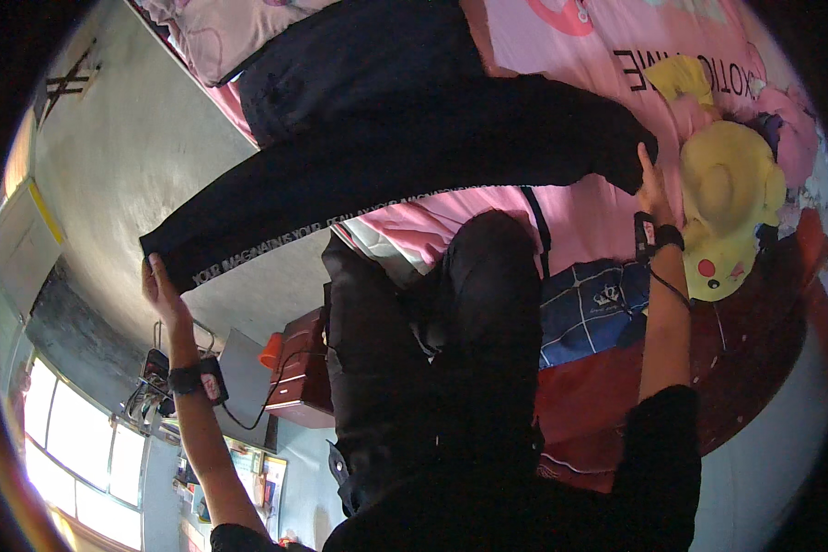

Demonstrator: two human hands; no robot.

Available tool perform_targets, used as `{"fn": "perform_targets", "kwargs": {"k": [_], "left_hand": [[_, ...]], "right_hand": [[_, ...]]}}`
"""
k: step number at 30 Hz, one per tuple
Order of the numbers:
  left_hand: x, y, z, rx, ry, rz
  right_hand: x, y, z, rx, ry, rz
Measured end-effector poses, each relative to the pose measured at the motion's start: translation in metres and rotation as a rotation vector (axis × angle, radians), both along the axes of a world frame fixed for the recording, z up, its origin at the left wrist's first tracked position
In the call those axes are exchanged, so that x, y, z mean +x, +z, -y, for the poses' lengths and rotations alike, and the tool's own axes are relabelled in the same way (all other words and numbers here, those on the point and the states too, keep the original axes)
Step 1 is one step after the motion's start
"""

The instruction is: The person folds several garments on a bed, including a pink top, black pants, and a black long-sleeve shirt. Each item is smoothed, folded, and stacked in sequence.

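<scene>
A black garment (386, 145) is stretched sideways in front of me, with a line of white lettering along its near edge. My left hand (165, 293) grips its narrow left end, which hangs out over the floor beside the bed. At the other end, my right hand (652, 183) holds the garment's right corner above the pink bedding (593, 228). The wide part of the cloth spreads away from me over the bed. Its folds hide which opening is which.
Beside my right forearm lies a yellow plush toy (728, 179). A dark blue checked cloth (593, 310) is near my right knee, over dark red material (579, 407). To the left are the grey floor (145, 152), a reddish-brown cabinet (300, 372) and a bright window (76, 428).
</scene>
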State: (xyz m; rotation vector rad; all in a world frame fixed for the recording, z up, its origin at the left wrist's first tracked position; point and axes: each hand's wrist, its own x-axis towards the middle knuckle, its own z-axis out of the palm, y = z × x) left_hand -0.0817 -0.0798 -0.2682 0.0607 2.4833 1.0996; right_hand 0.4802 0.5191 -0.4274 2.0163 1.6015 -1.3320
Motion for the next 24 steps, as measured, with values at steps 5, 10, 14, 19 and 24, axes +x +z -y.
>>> {"fn": "perform_targets", "kwargs": {"k": [5,10,14,19,24], "left_hand": [[-0.017,0.046,0.025,0.034,0.107,-0.042],[-0.047,0.013,0.059,-0.109,0.116,0.085],[-0.059,-0.028,0.072,-0.176,0.058,0.042],[-0.056,-0.039,0.077,-0.206,0.118,0.017],[-0.054,-0.04,0.075,-0.288,0.074,-0.001]], "right_hand": [[0.008,0.054,-0.01,0.058,-0.022,-0.228],[0.038,0.026,-0.009,-0.028,0.079,-0.184],[0.037,-0.037,0.016,0.305,0.177,-0.316],[-0.002,-0.038,0.038,0.125,0.019,-0.164],[-0.04,-0.016,0.054,0.034,-0.06,-0.329]]}}
